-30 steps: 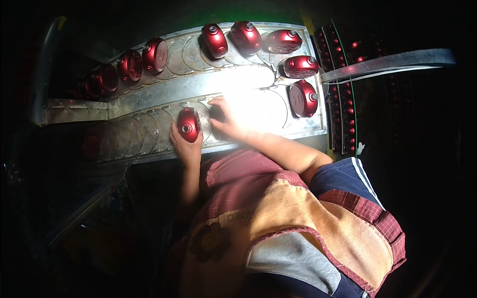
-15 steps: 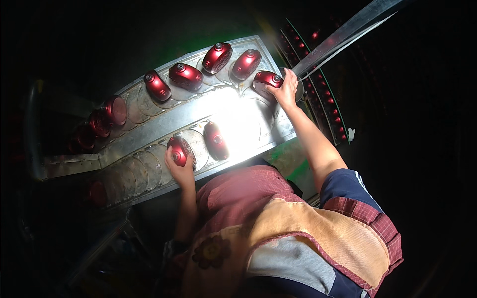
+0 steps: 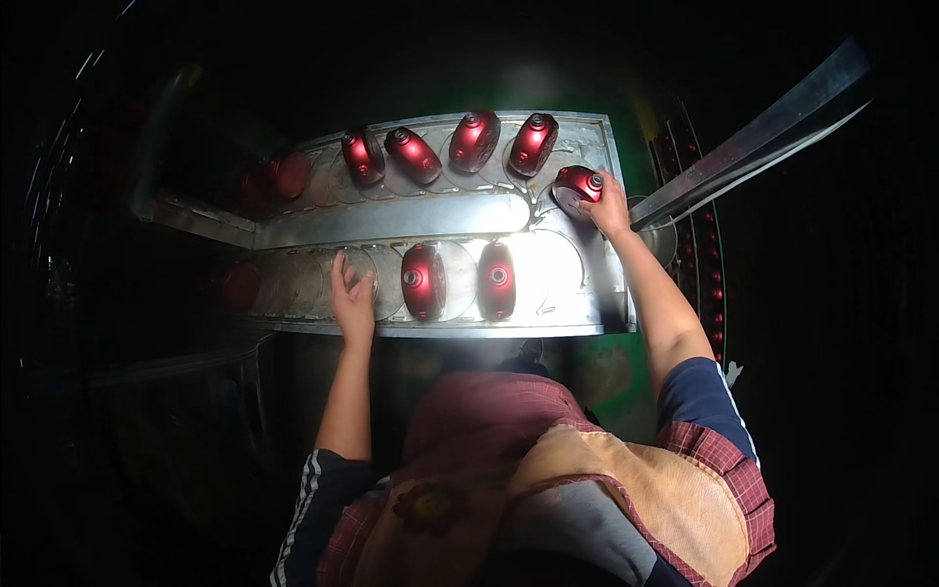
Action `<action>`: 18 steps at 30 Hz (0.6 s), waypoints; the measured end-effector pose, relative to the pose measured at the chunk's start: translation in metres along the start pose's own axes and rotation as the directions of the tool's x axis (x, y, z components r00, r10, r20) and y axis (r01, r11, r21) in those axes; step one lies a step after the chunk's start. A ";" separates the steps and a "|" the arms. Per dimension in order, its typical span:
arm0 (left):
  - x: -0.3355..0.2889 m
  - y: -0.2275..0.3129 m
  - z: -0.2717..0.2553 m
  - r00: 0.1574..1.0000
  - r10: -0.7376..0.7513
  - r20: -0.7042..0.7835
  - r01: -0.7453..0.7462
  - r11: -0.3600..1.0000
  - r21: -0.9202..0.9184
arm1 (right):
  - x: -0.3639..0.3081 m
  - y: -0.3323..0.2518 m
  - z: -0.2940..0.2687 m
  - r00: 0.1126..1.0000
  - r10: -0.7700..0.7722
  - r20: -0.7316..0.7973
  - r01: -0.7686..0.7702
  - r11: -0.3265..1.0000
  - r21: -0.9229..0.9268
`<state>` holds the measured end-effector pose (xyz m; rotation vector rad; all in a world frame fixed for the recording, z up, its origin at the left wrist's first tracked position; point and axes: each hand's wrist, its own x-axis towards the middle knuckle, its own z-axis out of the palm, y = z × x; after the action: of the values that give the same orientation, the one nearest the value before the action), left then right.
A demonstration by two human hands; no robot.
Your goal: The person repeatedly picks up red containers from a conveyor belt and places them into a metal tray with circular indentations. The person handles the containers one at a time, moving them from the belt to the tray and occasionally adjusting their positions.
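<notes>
My right hand [image 3: 610, 207] grips a glossy dark-red rounded body [image 3: 583, 181] with a short grey neck, at the right end of the metal conveyor [image 3: 372, 217]. My left hand [image 3: 354, 293] hovers over the near lane with its fingers apart and nothing in them. Just right of it stands a red body [image 3: 422, 281] of the same kind, apart from the fingers. Another red body [image 3: 497, 280] stands further right, beside a patch of strong glare. In the far lane sit several more, among them a red body [image 3: 533, 145] nearest the right hand.
Overlapping round plates [image 3: 303, 279] line the near lane. A slanted metal bar [image 3: 753, 132] rises at the right, close to my right forearm. Beyond it, a rack [image 3: 712, 245] holds rows of small red pieces. Dim red shapes [image 3: 240, 286] lie at the dark left end.
My left hand has let go of the near-lane red body and now sits to its left, open. My right hand still holds its red body. The whole view has turned and shifted.
</notes>
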<state>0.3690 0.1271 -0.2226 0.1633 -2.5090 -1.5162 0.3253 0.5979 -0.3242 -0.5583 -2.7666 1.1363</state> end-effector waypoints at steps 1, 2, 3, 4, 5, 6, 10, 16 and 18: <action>0.018 0.002 0.013 0.999 0.048 0.014 -0.048 0.999 0.002 | 0.007 0.003 -0.004 1.000 -0.008 0.003 0.008 1.000 -0.007; 0.039 0.005 0.030 0.998 0.062 0.026 -0.063 0.998 0.023 | 0.012 0.008 -0.008 0.998 0.053 0.035 -0.052 0.998 -0.040; 0.065 0.004 0.046 0.996 0.083 0.043 -0.085 0.995 0.042 | 0.017 0.011 -0.010 0.999 0.039 0.021 -0.038 0.998 -0.055; 0.087 0.005 0.066 0.996 0.071 0.053 -0.073 0.996 0.044 | 0.020 0.017 -0.016 1.000 0.025 -0.016 -0.026 0.997 -0.069; 0.111 0.004 0.083 0.987 0.133 0.092 -0.138 0.989 0.055 | 0.020 0.022 -0.022 0.997 0.072 -0.019 -0.074 0.993 -0.092; 0.133 0.003 0.102 0.985 0.133 0.107 -0.132 0.991 -0.022 | 0.018 0.029 -0.032 1.000 0.009 -0.020 -0.010 0.999 -0.053; 0.199 -0.008 0.155 0.984 0.151 0.096 -0.167 0.970 0.180 | -0.035 0.062 -0.069 1.000 0.005 -0.004 -0.004 0.957 0.292; 0.257 -0.028 0.171 0.994 0.063 0.091 -0.099 0.875 0.475 | -0.180 0.134 -0.118 0.898 0.419 0.137 -0.425 0.742 0.518; 0.277 -0.032 0.167 0.970 0.174 0.168 -0.229 0.884 0.407 | -0.214 0.151 -0.118 0.835 0.547 0.061 -0.470 0.651 0.597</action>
<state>0.0600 0.2011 -0.2941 -0.1341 -2.8211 -0.9121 0.5953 0.6951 -0.3350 -1.3020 -1.9849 1.8904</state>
